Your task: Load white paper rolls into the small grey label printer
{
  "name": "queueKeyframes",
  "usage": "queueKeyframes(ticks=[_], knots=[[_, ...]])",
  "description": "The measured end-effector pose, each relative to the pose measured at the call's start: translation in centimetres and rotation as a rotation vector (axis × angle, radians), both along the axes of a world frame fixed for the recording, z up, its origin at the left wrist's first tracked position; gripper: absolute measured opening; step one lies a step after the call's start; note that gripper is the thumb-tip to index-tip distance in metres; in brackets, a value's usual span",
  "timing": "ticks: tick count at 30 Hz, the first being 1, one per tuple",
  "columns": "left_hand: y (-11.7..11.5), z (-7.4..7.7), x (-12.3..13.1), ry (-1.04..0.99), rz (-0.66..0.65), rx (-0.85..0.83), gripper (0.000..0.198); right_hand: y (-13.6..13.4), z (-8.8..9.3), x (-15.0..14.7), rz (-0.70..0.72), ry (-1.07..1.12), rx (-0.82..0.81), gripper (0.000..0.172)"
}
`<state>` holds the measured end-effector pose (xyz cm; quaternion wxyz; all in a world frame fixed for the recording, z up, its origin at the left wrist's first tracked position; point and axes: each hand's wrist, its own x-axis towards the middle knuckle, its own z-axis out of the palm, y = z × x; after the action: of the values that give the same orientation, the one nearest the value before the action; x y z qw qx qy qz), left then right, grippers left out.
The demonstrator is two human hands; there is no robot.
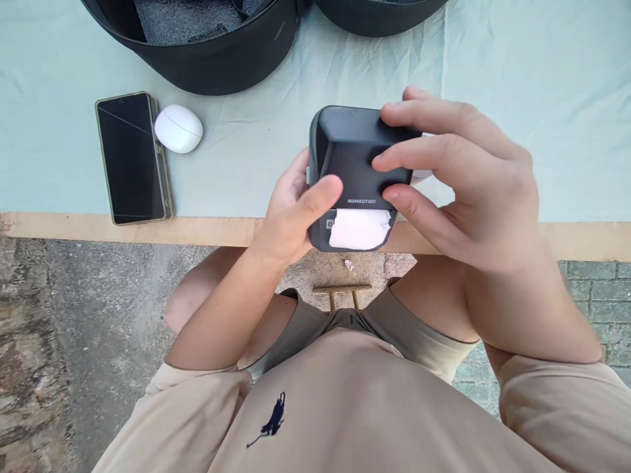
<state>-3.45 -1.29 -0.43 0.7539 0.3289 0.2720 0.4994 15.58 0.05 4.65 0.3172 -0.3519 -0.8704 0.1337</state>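
A black label printer point(355, 151) marked NIIMBOT is held up over the table's front edge. My left hand point(290, 210) grips its left side, with the thumb on the top face and the fingers mostly hidden underneath. White label paper point(362, 228) with a torn edge sticks out at the printer's near end. My right hand point(468, 177) is spread over the printer's right side, its thumb and fingertips touching the black cover. Something white shows behind these fingers, too covered to name.
A phone point(131, 157) lies on the pale tablecloth point(236, 157) at the left, with a white earbud case point(179, 129) against its side. Two black zippered cases point(231, 62) stand at the back. The wooden table edge point(582, 241) runs before my lap.
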Motion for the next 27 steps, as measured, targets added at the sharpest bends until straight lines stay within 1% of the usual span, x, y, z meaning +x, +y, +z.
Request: queueKeyframes(ticks=[2, 4, 9, 12, 15, 18, 21, 24, 27], knots=[[0.2, -0.1, -0.1, -0.052, -0.026, -0.019, 0.035, 0.3, -0.5, 0.0, -0.006, 0.04, 0.061, 0.022], [0.4, -0.2, -0.2, -0.064, -0.014, -0.052, 0.036, 0.5, -0.7, 0.0, -0.032, 0.058, 0.088, 0.022], [0.2, 0.2, 0.0, 0.03, 0.13, -0.137, 0.035, 0.3, -0.4, -0.1, -0.048, 0.038, 0.078, 0.027], [0.2, 0.1, 0.1, 0.06, 0.119, -0.074, 0.038, 0.1, 0.0, -0.1, -0.056, -0.006, 0.049, 0.032], [0.3, -0.2, 0.0, 0.048, 0.093, 0.0, 0.039, 0.0, 0.1, -0.1, -0.047, -0.031, 0.037, 0.039], [0.4, -0.5, 0.0, 0.006, 0.099, -0.012, 0.036, 0.0, 0.2, -0.1, -0.025, -0.034, 0.043, 0.044], [0.4, -0.3, 0.1, 0.004, 0.112, -0.057, 0.035, -0.1, 0.3, -0.1, -0.034, -0.002, 0.047, 0.041], [0.4, 0.1, 0.1, 0.014, 0.113, -0.092, 0.034, -0.2, 0.4, -0.2, -0.075, 0.054, 0.039, 0.037], [0.4, 0.2, 0.1, -0.041, 0.089, -0.131, 0.036, -0.2, 0.6, -0.4, -0.088, 0.051, 0.008, 0.034]])
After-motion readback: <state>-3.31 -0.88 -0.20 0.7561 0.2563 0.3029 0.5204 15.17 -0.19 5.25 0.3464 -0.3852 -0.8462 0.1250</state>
